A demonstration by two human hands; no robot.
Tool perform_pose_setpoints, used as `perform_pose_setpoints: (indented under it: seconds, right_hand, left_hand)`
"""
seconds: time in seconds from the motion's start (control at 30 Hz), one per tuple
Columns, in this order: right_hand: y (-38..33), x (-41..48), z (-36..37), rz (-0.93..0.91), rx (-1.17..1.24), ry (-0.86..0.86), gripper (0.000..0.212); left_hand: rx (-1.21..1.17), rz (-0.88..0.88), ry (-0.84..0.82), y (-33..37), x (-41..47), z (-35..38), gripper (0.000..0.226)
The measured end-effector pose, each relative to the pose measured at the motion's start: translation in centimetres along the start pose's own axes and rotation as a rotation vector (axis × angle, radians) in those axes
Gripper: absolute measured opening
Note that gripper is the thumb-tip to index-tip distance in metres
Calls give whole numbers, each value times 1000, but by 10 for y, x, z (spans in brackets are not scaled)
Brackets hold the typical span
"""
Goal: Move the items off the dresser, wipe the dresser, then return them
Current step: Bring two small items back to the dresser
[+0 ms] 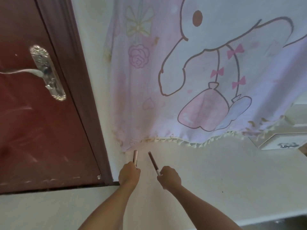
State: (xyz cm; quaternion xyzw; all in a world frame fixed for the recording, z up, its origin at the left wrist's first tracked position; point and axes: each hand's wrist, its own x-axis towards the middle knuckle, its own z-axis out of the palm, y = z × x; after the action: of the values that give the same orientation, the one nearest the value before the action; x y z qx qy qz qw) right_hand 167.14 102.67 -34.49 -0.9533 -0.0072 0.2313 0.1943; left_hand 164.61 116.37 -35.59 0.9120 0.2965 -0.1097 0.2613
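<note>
Left grip (128,173), lower centre of frame: fingers curled round the lower end of a pale pink pen (135,156), whose tip points up-frame at the cloth hem. There is dark print on the barrel, too small to read. Right grip (169,175), just right of it: fingertips pinch the white end of a dark maroon pencil (151,159), which is tilted toward upper left. The fingers are mostly hidden behind the backs of the hands. The two sticks are near each other but apart. Both are over the white desk (216,171), close to its back edge; cannot tell if either tip touches the surface. Both forearms are cut off by the bottom edge.

A pink-lilac cloth (207,39) with a long-eared cartoon figure fills the upper centre and right, cut off at the top and right. Its fringed hem hangs just above the pens and hides whatever is behind it. A red-brown door (33,130) is at left, with a silver handle (47,72) whose lever is cut off by the left edge. A small white drawer box (272,141) is at right, partly under the cloth and cropped, with a blurred knob. The dark strip at bottom right is unclear.
</note>
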Motion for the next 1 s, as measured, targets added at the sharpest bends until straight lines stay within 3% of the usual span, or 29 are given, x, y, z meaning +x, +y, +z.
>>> perform_pose_setpoints:
  seconds: [0.3,0.47,1.0]
  right_hand:
    - [-21,45,6,-13,-26,-37,26]
    - [-32,63,8,-52,-9,-69,18]
    - [-32,63,3,-144,-99,-59,34]
  left_hand:
    - [129,28,9,18,35,-2,28]
    - [122,22,11,19,44,1,30]
    - [107,18,-2,18,44,-5,31]
